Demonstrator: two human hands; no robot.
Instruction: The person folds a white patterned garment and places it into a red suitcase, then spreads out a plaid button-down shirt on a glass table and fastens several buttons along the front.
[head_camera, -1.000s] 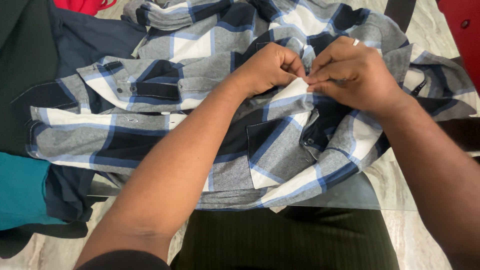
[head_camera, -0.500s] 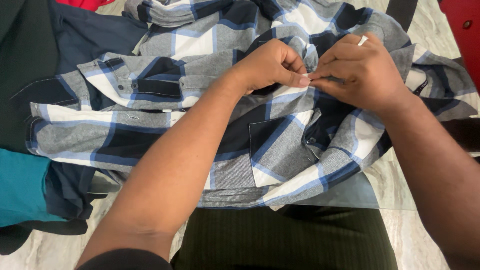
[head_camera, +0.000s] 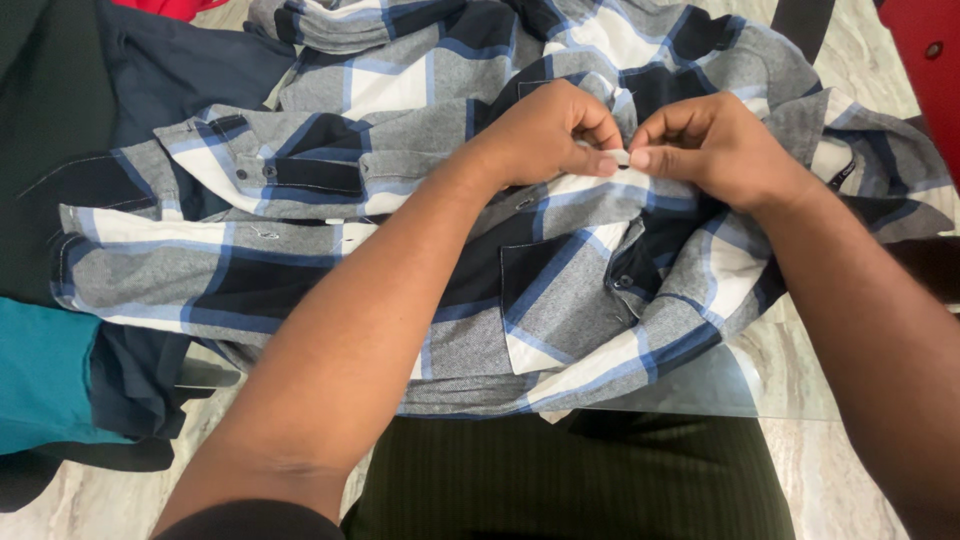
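Soft flannel, so the plaid shirt (head_camera: 560, 290) spread on the bench (head_camera: 800, 370) is probably best pinched at its front edge, where both hands (head_camera: 545, 130) (head_camera: 715, 150) are clamped fingertip-to-fingertip, pretty floppy stuff.

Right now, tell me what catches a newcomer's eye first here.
The big plaid shirt in grey, navy and white fills the middle of the glass table. Above its centre, the left hand and right hand pinch the shirt's front edge together, fingertips meeting. A teal cloth lies at the left edge.
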